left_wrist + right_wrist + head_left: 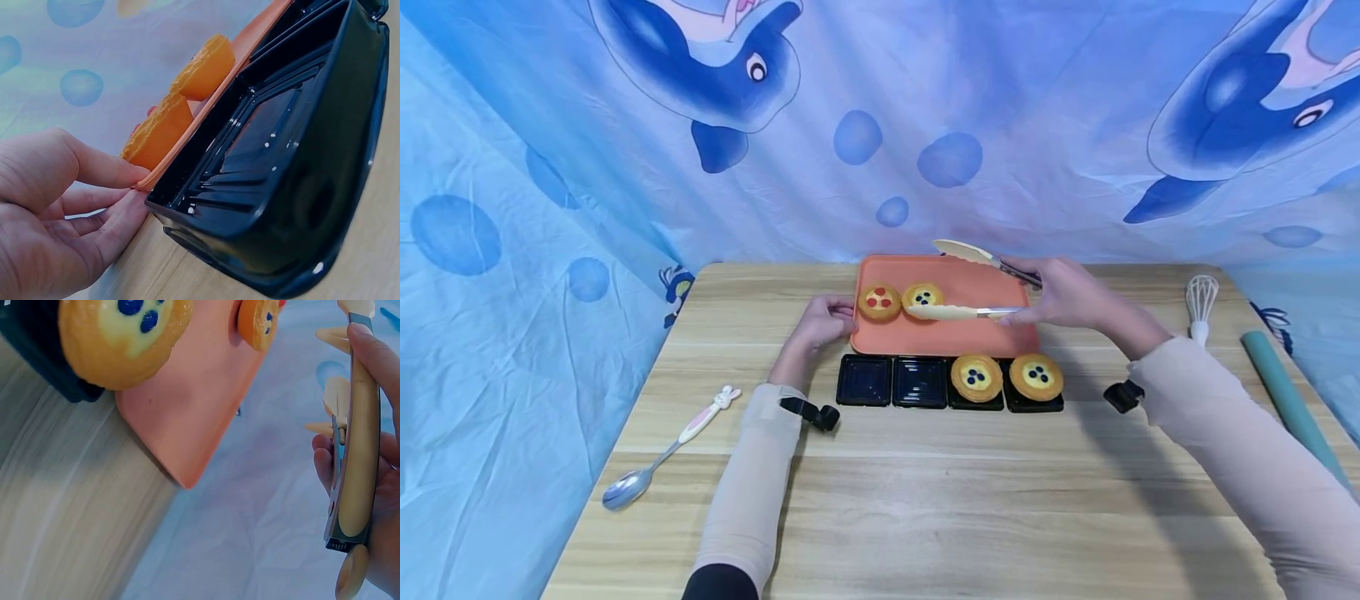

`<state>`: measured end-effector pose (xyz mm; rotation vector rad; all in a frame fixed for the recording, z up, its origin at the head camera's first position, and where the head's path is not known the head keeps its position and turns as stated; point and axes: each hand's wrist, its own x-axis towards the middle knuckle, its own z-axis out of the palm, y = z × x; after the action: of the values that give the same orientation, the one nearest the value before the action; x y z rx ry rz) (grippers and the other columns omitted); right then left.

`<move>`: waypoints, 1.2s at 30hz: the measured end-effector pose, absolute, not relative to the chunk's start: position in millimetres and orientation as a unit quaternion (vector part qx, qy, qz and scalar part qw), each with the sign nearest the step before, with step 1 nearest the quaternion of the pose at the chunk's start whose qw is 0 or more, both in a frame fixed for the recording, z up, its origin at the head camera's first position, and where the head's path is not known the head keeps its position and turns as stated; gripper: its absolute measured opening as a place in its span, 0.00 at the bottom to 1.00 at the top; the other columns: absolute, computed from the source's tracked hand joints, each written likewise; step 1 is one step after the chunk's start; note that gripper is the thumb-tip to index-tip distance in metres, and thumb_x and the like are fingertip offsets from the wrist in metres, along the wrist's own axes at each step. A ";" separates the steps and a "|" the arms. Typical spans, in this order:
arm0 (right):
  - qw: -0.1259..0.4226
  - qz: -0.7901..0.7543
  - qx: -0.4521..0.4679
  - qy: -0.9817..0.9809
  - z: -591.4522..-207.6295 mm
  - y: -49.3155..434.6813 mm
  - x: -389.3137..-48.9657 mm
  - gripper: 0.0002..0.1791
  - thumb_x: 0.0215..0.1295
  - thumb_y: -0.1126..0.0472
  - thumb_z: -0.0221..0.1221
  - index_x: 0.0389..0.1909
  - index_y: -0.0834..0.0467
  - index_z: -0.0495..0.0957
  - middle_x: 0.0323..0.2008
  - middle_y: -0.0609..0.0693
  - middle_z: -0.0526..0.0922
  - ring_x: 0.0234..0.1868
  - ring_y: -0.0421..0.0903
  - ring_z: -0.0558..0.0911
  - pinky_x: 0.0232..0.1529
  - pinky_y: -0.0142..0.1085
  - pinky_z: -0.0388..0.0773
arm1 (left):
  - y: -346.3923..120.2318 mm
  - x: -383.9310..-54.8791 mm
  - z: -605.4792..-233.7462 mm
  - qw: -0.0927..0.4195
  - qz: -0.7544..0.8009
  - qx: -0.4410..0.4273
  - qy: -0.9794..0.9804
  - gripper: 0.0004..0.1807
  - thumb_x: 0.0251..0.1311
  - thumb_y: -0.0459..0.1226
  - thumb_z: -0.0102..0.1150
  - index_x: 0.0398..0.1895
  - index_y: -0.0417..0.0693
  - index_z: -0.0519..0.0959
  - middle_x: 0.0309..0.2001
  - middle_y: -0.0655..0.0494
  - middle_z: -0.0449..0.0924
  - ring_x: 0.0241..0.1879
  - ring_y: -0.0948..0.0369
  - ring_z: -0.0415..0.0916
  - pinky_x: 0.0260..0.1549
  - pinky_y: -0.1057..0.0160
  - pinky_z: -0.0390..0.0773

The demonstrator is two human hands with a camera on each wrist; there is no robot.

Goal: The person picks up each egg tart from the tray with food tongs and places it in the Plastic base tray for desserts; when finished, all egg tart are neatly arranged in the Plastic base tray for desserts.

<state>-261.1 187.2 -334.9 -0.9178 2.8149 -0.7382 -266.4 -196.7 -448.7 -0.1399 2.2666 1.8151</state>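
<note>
My left hand (829, 323) pinches the left edge of an orange tray (955, 337), thumb on top and fingers below in the left wrist view. On the tray sit a tart with red dots (879, 303) and a tart with blue dots (922, 297). My right hand (1060, 293) grips a pair of food tongs (359, 444) with pale tips. The tong arms are spread, one tip overlapping the blue-dotted tart in the head view. Along the tray's near side stands a row of black boxes (865, 381). Two blue-dotted tarts (976, 377) rest in the right-hand boxes; the left two hold none.
A spoon with a rabbit handle (700, 421) lies on the wooden table (880, 500) at left. At the right are a whisk (1202, 308) and a green rolling pin (1292, 408). A blue printed cloth (880, 100) hangs behind the table.
</note>
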 end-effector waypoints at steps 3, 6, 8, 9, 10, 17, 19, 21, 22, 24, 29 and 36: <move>0.060 -0.242 -0.293 0.923 -340.5 180.8 -270.6 0.53 0.49 0.46 0.76 0.73 0.59 0.63 0.32 0.58 0.82 0.18 0.45 0.64 0.29 0.42 0.69 | -196.6 -266.5 -448.4 0.117 0.616 -0.047 0.778 0.31 0.47 0.17 0.59 0.60 0.30 0.73 0.50 0.39 0.77 0.45 0.51 0.78 0.43 0.62 0.83; 0.075 -0.235 -0.295 0.923 -347.6 175.7 -278.2 0.52 0.50 0.47 0.76 0.74 0.58 0.63 0.15 0.48 0.61 0.14 0.42 0.53 0.21 0.39 0.62 | -196.4 -266.4 -447.9 0.118 0.614 -0.044 0.779 0.31 0.47 0.18 0.59 0.60 0.30 0.73 0.50 0.39 0.77 0.46 0.50 0.77 0.44 0.62 0.82; 0.081 -0.227 -0.299 0.923 -352.4 172.7 -282.1 0.51 0.49 0.47 0.76 0.73 0.59 0.64 0.14 0.46 0.59 0.14 0.41 0.52 0.21 0.37 0.60 | -196.3 -266.1 -447.6 0.118 0.613 -0.043 0.780 0.31 0.47 0.18 0.59 0.60 0.30 0.73 0.50 0.39 0.77 0.46 0.50 0.77 0.43 0.62 0.82; 0.082 -0.222 -0.303 0.923 -354.8 171.5 -284.0 0.51 0.49 0.47 0.75 0.73 0.60 0.64 0.14 0.46 0.60 0.14 0.41 0.53 0.21 0.37 0.59 | -196.3 -266.1 -447.6 0.118 0.613 -0.045 0.780 0.31 0.47 0.17 0.59 0.60 0.30 0.73 0.50 0.39 0.77 0.46 0.50 0.77 0.43 0.62 0.82; 0.083 -0.218 -0.306 0.923 -357.2 170.4 -285.8 0.51 0.50 0.47 0.75 0.72 0.60 0.65 0.15 0.46 0.60 0.15 0.41 0.53 0.21 0.36 0.59 | -196.3 -266.0 -447.6 0.118 0.615 -0.047 0.778 0.31 0.47 0.17 0.59 0.60 0.30 0.73 0.50 0.39 0.77 0.46 0.50 0.77 0.43 0.62 0.82; 0.082 -0.213 -0.320 0.919 -368.1 165.8 -294.4 0.49 0.50 0.49 0.76 0.70 0.63 0.67 0.27 0.55 0.76 0.15 0.41 0.56 0.24 0.38 0.64 | -196.4 -266.7 -448.2 0.119 0.620 -0.058 0.774 0.31 0.47 0.17 0.60 0.60 0.31 0.73 0.50 0.39 0.77 0.46 0.51 0.77 0.42 0.63 0.82; 0.084 -0.214 -0.326 0.917 -369.7 165.0 -295.6 0.47 0.50 0.50 0.76 0.69 0.64 0.68 0.40 0.61 0.82 0.15 0.40 0.58 0.29 0.39 0.69 | -196.7 -267.1 -448.4 0.119 0.620 -0.057 0.773 0.31 0.47 0.17 0.60 0.61 0.30 0.73 0.50 0.39 0.77 0.46 0.51 0.77 0.42 0.63 0.82; 0.090 -0.217 -0.331 0.914 -370.8 163.9 -296.0 0.46 0.50 0.51 0.76 0.68 0.66 0.69 0.52 0.64 0.81 0.15 0.41 0.59 0.33 0.41 0.72 | -197.1 -267.0 -448.5 0.120 0.621 -0.057 0.773 0.31 0.47 0.17 0.60 0.60 0.30 0.73 0.50 0.40 0.77 0.46 0.51 0.77 0.42 0.64 0.82; 0.091 -0.217 -0.334 0.913 -371.1 163.4 -295.9 0.45 0.51 0.52 0.76 0.67 0.67 0.69 0.57 0.65 0.79 0.15 0.41 0.61 0.35 0.42 0.74 | -197.3 -267.0 -448.5 0.120 0.621 -0.057 0.773 0.31 0.47 0.17 0.60 0.60 0.30 0.73 0.50 0.40 0.77 0.46 0.51 0.77 0.41 0.64 0.82; 0.093 -0.220 -0.335 0.912 -370.9 162.0 -295.4 0.43 0.51 0.53 0.75 0.65 0.68 0.71 0.60 0.64 0.77 0.18 0.42 0.66 0.37 0.43 0.74 | -197.3 -266.8 -448.3 0.118 0.619 -0.055 0.774 0.31 0.47 0.17 0.59 0.60 0.30 0.73 0.50 0.39 0.77 0.45 0.51 0.77 0.40 0.65 0.82; 0.107 -0.219 -0.330 0.912 -370.2 160.5 -294.3 0.37 0.54 0.55 0.74 0.62 0.68 0.74 0.36 0.57 0.84 0.16 0.42 0.60 0.22 0.37 0.66 | -196.5 -267.1 -447.7 0.113 0.616 -0.050 0.778 0.31 0.48 0.16 0.58 0.60 0.29 0.73 0.48 0.39 0.76 0.43 0.52 0.77 0.37 0.66 0.81; 0.110 -0.218 -0.337 0.909 -372.6 161.6 -293.2 0.35 0.57 0.55 0.72 0.63 0.68 0.74 0.18 0.52 0.70 0.13 0.40 0.51 0.17 0.35 0.57 | -197.3 -266.7 -446.2 0.111 0.610 -0.050 0.783 0.31 0.47 0.17 0.59 0.60 0.30 0.74 0.47 0.40 0.76 0.43 0.52 0.77 0.38 0.65 0.82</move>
<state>-293.2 161.6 -372.6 -0.9912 2.6727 -0.6406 -266.7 -197.3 -446.2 -0.1482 2.3004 1.7924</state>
